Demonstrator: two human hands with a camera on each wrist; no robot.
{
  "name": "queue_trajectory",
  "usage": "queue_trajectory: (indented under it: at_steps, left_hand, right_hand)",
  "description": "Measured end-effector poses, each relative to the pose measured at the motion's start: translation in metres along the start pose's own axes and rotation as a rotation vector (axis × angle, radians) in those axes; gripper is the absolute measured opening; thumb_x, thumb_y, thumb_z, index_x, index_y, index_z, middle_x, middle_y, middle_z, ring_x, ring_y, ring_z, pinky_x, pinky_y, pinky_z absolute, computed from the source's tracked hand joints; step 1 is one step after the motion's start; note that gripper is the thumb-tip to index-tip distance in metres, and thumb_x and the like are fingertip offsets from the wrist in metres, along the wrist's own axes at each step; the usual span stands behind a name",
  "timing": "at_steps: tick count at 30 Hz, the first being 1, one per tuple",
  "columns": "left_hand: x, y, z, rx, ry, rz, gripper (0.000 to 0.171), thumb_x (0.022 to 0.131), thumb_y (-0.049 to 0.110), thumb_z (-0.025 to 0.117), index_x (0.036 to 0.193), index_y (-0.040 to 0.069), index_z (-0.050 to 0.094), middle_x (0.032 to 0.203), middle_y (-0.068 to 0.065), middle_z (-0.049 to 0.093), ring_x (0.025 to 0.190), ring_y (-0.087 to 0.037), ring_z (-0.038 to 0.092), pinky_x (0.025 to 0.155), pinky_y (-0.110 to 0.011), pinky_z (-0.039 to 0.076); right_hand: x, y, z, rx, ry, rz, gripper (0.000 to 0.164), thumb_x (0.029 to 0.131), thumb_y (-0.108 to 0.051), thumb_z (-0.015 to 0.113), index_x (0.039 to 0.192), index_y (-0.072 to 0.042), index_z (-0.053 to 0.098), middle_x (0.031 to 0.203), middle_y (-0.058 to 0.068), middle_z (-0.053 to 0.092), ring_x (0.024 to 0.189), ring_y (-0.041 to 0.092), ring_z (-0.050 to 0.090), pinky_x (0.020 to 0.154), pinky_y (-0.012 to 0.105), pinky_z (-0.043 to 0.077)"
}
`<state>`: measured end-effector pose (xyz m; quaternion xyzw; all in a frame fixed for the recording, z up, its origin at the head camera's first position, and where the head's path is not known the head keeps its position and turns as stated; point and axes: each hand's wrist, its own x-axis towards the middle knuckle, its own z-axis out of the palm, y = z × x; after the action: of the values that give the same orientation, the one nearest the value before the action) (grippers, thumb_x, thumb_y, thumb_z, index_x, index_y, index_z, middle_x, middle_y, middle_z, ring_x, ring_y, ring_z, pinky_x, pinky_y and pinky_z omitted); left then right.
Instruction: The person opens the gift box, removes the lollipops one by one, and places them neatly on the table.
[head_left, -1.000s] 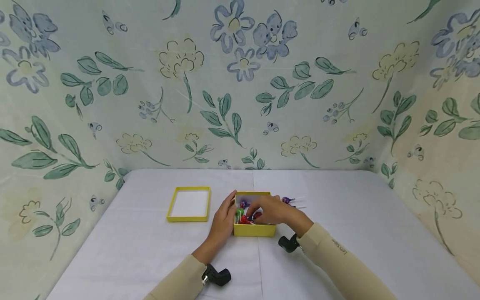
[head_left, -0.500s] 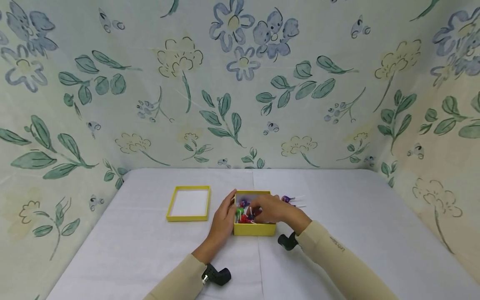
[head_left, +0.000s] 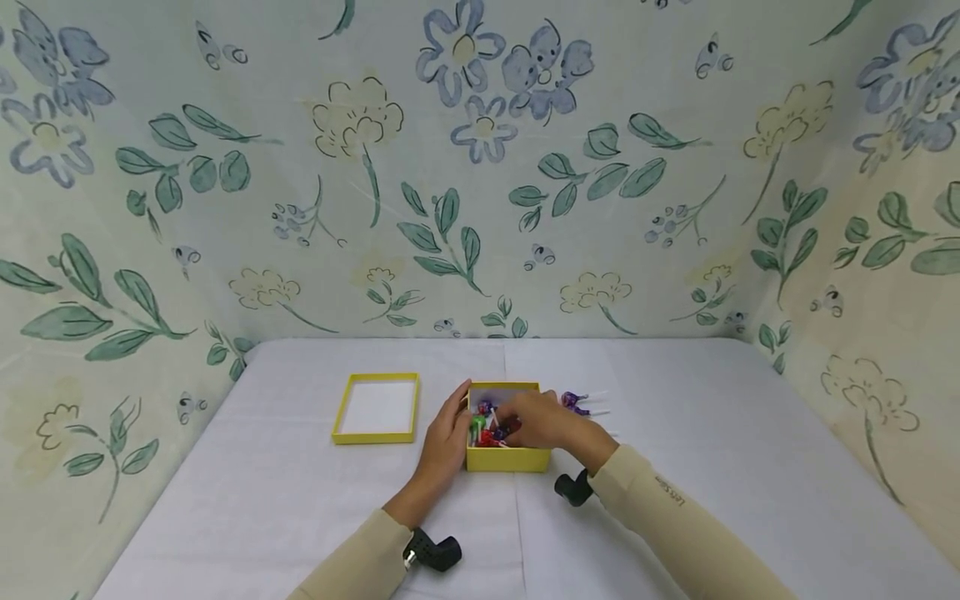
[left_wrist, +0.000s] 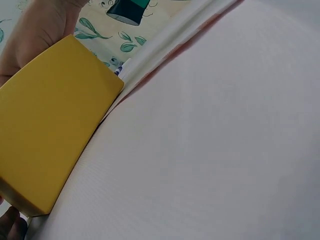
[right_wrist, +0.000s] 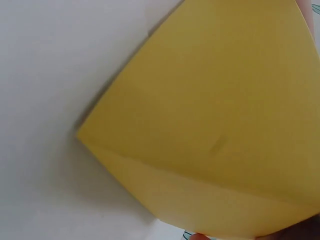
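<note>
A yellow box (head_left: 508, 460) stands on the white cloth, its top uncovered and lollipops inside. Along its left wall lies my left hand (head_left: 446, 442), fingers extended and touching the side. My right hand (head_left: 542, 419) reaches over the right rim with bent fingers, pinching a dark-wrapped lollipop (head_left: 501, 434) whose white stick points up. Left of it in the box are a green lollipop (head_left: 477, 423) and a red one (head_left: 487, 439); a purple one (head_left: 485, 407) is farther back. The right fingertips are partly hidden. Both wrist views mostly show the box's yellow walls (left_wrist: 55, 125).
The yellow-rimmed lid (head_left: 375, 437) lies left of the box, its white inside facing up. Purple lollipops (head_left: 573, 402) rest on the cloth to the right of the box, sticks pointing right. A floral curtain (head_left: 480, 208) surrounds the white table (head_left: 675, 400).
Inside the box, my right hand has shifted slightly left, and the white stick by its fingertips has come into view. My left hand stays against the box.
</note>
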<state>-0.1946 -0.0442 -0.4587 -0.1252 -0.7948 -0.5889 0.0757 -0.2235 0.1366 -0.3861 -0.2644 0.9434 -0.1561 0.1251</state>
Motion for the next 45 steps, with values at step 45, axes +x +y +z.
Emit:
queue_trajectory:
  at_steps: [45]
  left_hand:
    - [-0.005, -0.006, -0.001, 0.011, 0.013, 0.034, 0.048, 0.103, 0.018, 0.039, 0.151, 0.017, 0.035, 0.151, -0.003, 0.039, 0.137, -0.023, 0.037, 0.113, -0.044, 0.03]
  right_hand:
    - [-0.024, -0.005, -0.013, 0.258, 0.19, 0.092, 0.024, 0.078, -0.022, 0.081, 0.099, -0.028, 0.073, 0.098, -0.014, 0.068, 0.11, 0.017, 0.057, 0.098, 0.062, 0.041]
